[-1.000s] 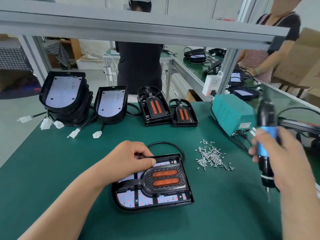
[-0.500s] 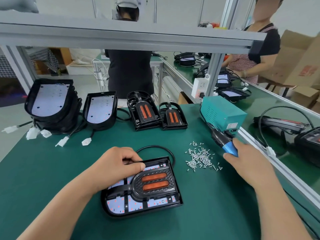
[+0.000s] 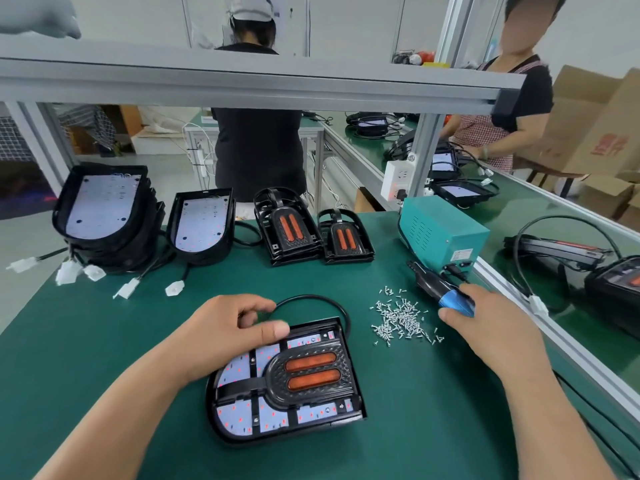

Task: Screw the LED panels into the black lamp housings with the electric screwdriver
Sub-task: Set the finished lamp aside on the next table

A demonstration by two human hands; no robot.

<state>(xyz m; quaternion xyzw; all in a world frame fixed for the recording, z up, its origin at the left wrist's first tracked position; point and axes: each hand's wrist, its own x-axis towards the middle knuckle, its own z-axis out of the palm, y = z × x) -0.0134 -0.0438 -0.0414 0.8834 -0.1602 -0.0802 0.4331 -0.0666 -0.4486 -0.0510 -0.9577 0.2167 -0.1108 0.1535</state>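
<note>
Left hand [image 3: 225,336]: fingers curled over the far edge of the black D-shaped lamp housing [image 3: 287,382], which is laid flat on the green mat [image 3: 104,341]; thumb pressed on top. Small silver screws [image 3: 401,317]: heaped just right of the housing. Blue-and-black electric screwdriver [image 3: 440,289]: held low beside the screws, with the fingers of the right hand [image 3: 491,327] wrapped round it.

Table [image 3: 104,341], near centre: 1 lamp housing [image 3: 287,382], left hand [image 3: 221,334] on its far left corner. Right of it: screw pile [image 3: 401,318]. Right again: electric screwdriver [image 3: 440,289] lying on the table, right hand [image 3: 491,327] on its near end. Behind the screwdriver: power box [image 3: 440,233]. Far row, left to right: housing stack [image 3: 104,216], 1 further housing [image 3: 204,226], 2 frame stacks [image 3: 287,226] side by side.
</note>
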